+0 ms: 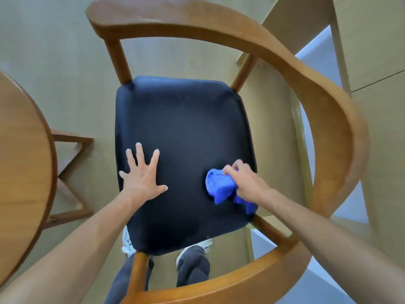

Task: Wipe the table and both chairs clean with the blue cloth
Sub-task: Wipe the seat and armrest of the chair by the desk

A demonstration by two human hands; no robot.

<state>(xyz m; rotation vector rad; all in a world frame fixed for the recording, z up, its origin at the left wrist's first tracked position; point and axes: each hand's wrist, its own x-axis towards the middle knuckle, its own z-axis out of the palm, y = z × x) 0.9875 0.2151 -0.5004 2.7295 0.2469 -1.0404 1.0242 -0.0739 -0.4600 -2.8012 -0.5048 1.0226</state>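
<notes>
— two hands on one seat. right hand [243,179] pinches the bunched blue cloth [221,187], pressed onto the black padded seat [182,128] of the wooden armchair [328,102], near its right edge.
— and the left?
— left hand [142,175] flat, fingers spread, bracing. unwiped seat lies leftward and away from the cloth; the right hand is nearer. round wooden table [24,150] sits off left.

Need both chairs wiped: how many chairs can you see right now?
1: the chair under both hands, blue cloth on its seat. A second may be out of view.
</notes>
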